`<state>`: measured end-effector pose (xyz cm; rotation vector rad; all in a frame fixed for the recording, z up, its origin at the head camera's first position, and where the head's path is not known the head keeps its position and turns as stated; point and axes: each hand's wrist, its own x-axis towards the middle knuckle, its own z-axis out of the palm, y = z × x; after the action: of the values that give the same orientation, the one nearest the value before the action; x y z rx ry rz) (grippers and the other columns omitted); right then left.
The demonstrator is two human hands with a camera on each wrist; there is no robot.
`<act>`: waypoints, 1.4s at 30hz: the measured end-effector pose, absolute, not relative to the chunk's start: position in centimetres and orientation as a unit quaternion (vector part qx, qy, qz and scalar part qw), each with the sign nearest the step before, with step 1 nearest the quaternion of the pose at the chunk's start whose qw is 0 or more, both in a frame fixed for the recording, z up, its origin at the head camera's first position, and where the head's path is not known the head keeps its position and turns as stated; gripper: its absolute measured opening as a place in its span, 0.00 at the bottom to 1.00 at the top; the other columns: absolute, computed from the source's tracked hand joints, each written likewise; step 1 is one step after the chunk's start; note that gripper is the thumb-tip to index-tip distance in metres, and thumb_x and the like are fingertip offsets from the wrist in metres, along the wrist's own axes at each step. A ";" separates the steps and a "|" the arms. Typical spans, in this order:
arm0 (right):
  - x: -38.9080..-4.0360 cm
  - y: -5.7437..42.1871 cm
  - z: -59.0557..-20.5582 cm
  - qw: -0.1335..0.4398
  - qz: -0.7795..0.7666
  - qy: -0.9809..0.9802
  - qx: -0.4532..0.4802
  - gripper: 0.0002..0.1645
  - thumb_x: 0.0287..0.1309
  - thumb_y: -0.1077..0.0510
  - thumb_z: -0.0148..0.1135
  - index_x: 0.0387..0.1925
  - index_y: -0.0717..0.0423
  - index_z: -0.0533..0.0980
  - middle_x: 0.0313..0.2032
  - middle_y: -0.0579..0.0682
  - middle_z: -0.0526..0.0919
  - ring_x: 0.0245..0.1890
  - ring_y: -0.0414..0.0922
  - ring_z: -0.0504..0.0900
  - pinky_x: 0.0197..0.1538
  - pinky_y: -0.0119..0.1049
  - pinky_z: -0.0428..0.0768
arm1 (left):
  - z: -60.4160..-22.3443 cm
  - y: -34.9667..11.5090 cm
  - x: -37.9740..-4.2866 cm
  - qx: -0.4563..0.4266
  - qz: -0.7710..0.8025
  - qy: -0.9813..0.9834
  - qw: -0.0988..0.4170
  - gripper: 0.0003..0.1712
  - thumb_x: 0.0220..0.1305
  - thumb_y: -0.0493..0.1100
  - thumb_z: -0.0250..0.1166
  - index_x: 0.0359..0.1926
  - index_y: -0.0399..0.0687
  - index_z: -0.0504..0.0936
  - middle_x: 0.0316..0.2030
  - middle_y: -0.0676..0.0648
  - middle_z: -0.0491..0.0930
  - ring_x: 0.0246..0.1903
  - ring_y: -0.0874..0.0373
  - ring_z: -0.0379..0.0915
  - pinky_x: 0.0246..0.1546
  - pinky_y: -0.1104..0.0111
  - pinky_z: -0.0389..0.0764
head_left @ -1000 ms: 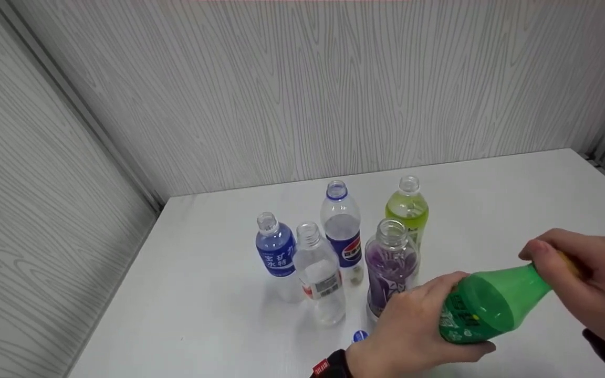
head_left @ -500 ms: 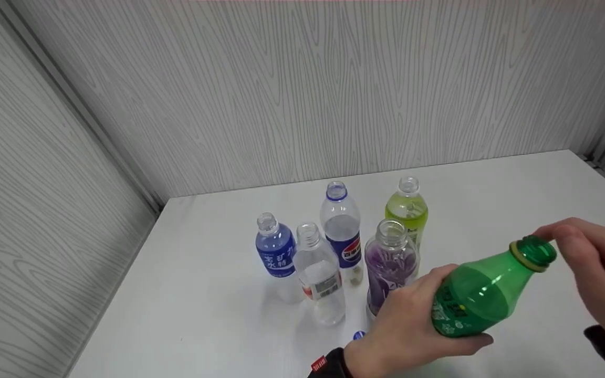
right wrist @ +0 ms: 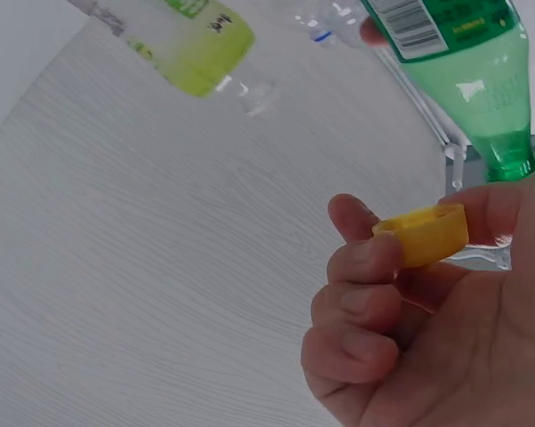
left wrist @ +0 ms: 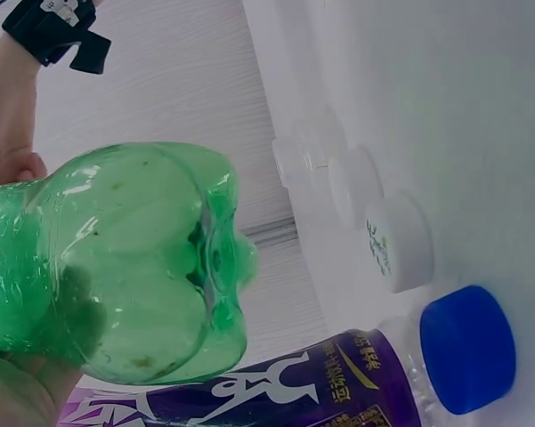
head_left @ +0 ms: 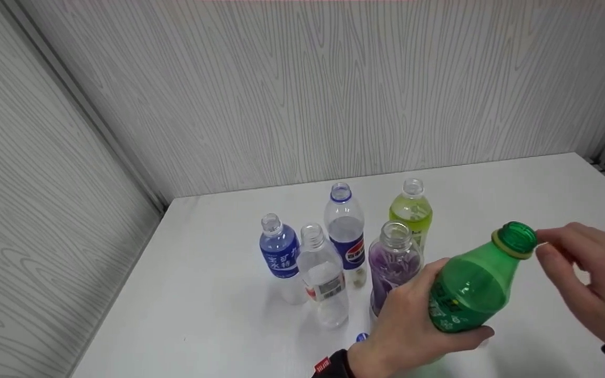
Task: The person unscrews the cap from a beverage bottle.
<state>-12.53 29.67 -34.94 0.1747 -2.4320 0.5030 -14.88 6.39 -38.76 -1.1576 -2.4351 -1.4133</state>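
My left hand (head_left: 413, 325) grips a green plastic bottle (head_left: 473, 286) round its labelled body. The bottle leans to the right in the head view, its threaded mouth uncovered. Between the fingertips and thumb of my right hand (right wrist: 365, 329) is a yellow bottle cap (right wrist: 423, 238), seen in the right wrist view; in the head view the fingers hide it. My right hand is just right of the bottle's mouth. Directly left of the green bottle stands an uncapped bottle with a purple label (head_left: 394, 262), partly behind my left hand.
Several uncapped bottles stand on the white table (head_left: 202, 294): a blue-labelled one (head_left: 280, 252), a clear one (head_left: 326, 289), a Pepsi bottle (head_left: 345, 231) and a yellow-green one (head_left: 411, 210). A blue cap (left wrist: 467, 350) and white caps (left wrist: 401, 242) lie by the purple bottle. Panels rise behind and left.
The yellow cap has come off the green bottle in my right hand, baring the mouth. The bottle has tilted more upright, and my right hand has drawn off to the right.
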 end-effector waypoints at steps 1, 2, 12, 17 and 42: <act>-12.5 29.5 -35.1 0.315 0.181 -0.929 0.066 0.10 0.64 0.55 0.56 0.37 0.56 0.80 0.22 0.44 0.71 0.27 0.27 0.57 0.24 0.20 0.57 | -38.8 6.4 -14.9 -0.377 -0.466 -0.799 0.046 0.42 0.53 0.56 0.70 0.65 0.65 0.58 0.54 0.61 0.77 0.51 0.77 0.74 0.53 0.80 0.75; -12.5 29.3 -35.2 0.309 0.169 -0.934 0.067 0.09 0.63 0.55 0.57 0.35 0.55 0.80 0.22 0.43 0.71 0.27 0.28 0.57 0.23 0.21 0.58 | -38.8 6.4 -14.9 -0.376 -0.468 -0.799 0.045 0.42 0.53 0.56 0.70 0.65 0.66 0.58 0.54 0.61 0.77 0.51 0.77 0.74 0.53 0.80 0.75; -13.5 30.1 -38.7 0.200 0.081 -0.968 0.132 0.14 0.50 0.55 0.69 0.39 0.51 0.77 0.29 0.42 0.75 0.27 0.34 0.68 0.23 0.28 0.71 | -39.0 6.6 -14.9 -0.378 -0.473 -0.793 0.074 0.43 0.53 0.55 0.71 0.65 0.63 0.58 0.56 0.60 0.77 0.52 0.75 0.74 0.53 0.80 0.76; -14.1 30.5 -40.4 0.129 0.069 -0.975 0.165 0.26 0.43 0.56 0.73 0.47 0.49 0.75 0.40 0.47 0.79 0.36 0.41 0.77 0.32 0.38 0.83 | -39.0 6.5 -14.8 -0.373 -0.474 -0.795 0.062 0.41 0.54 0.56 0.70 0.65 0.64 0.58 0.56 0.61 0.76 0.53 0.75 0.74 0.53 0.80 0.76; -15.3 31.4 -44.4 -0.069 0.122 -0.965 0.222 0.25 0.49 0.58 0.70 0.49 0.40 0.71 0.30 0.31 0.77 0.28 0.28 0.68 0.38 0.34 0.83 | -39.1 6.6 -14.8 -0.384 -0.472 -0.791 0.064 0.42 0.54 0.53 0.70 0.66 0.63 0.57 0.56 0.59 0.76 0.53 0.74 0.74 0.54 0.78 0.75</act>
<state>-15.32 31.40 -44.42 0.7299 -3.1722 0.3995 -14.84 6.59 -39.05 -1.1583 -2.3899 -1.4251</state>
